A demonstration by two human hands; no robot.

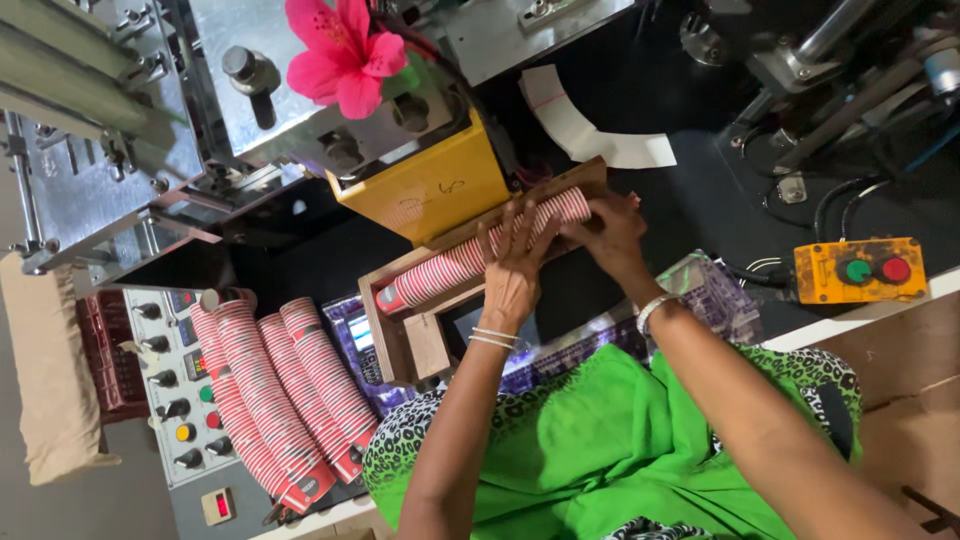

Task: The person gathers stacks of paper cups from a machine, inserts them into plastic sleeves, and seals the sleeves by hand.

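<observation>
A long stack of red-and-white striped paper cups [440, 272] lies on its side in a wooden trough [392, 340] below a yellow machine part [435, 190]. My left hand [512, 268] lies over the middle of the stack with fingers spread across it. My right hand [612, 232] grips the stack's far end by the trough's end. Both wrists carry bangles. A green garment covers my lap.
Three more long striped cup stacks [275, 395] lean on a grey control panel [180, 390] with knobs and buttons. A pink flower [345, 55] sits on the metal machine. A white curved paper blank [590, 135] lies on the black bed. An orange button box [860, 270] sits at the right.
</observation>
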